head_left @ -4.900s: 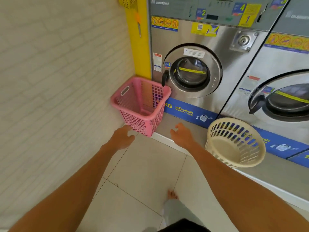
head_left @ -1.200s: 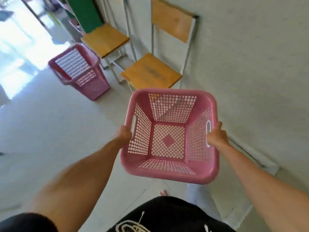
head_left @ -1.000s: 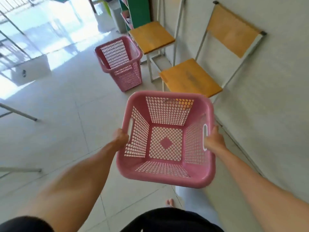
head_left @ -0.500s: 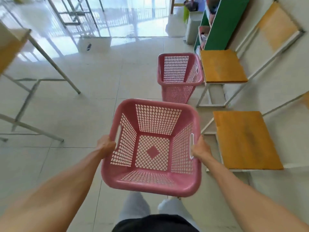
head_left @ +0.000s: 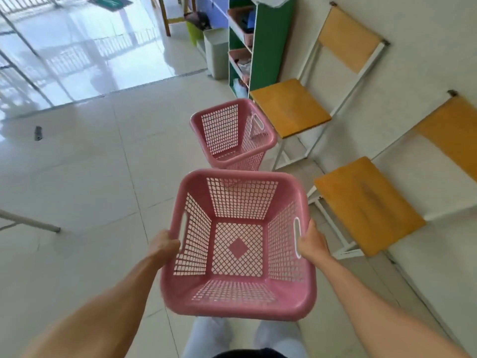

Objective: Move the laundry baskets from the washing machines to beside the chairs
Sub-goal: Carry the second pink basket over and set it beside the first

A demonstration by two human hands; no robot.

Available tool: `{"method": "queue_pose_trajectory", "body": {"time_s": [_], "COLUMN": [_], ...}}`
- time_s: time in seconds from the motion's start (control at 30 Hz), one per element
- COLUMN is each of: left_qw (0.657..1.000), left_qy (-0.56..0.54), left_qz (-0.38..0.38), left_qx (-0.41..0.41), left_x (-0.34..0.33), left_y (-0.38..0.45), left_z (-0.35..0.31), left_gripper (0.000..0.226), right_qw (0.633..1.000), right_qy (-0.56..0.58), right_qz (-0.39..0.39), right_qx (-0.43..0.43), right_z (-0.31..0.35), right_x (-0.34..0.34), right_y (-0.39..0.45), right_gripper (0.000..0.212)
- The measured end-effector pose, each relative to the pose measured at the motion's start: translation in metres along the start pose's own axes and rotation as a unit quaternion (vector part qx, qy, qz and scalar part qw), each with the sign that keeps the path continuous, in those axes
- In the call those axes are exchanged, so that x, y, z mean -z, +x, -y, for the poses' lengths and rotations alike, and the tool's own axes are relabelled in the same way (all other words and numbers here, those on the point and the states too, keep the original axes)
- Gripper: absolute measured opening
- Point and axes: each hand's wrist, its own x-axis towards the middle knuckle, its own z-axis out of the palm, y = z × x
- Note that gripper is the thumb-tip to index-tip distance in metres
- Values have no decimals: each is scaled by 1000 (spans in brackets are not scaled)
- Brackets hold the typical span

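Both arms reach forward, elbows a little bent, carrying an empty pink basket (head_left: 238,244) off the floor in front of the body. The left hand (head_left: 165,245) is curled around the rim at the basket's 9 o'clock side handle slot; the right hand (head_left: 311,244) is closed on the rim at the 3 o'clock slot. A second pink basket (head_left: 232,133) stands on the tiled floor (head_left: 90,177) at 12 o'clock, just beside the far chair (head_left: 291,107). The near chair (head_left: 366,202) sits at 3 o'clock.
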Motion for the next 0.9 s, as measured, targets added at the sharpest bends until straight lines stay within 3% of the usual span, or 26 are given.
{"method": "queue_pose_trajectory", "body": {"time_s": [0.2, 0.43, 0.77, 0.9], "left_qw": [993, 971, 923, 899], "left_qy": [71, 151, 243, 294], "left_qz": [70, 59, 124, 145], "left_qx": [-67, -176, -271, -289], "left_x": [14, -4, -30, -42], "left_y": [54, 100, 180, 215], "left_z": [-73, -158, -258, -299], "left_gripper": [18, 18, 28, 27], "right_qw": [992, 961, 913, 872], "right_qy": [39, 124, 179, 217], "right_qz": [-54, -116, -117, -125], "right_qx": [-110, -219, -348, -420], "right_z": [0, -2, 12, 26], "right_x": [-5, -12, -34, -57], "right_y": [-7, 4, 38, 55], "right_gripper": [46, 32, 27, 23]}}
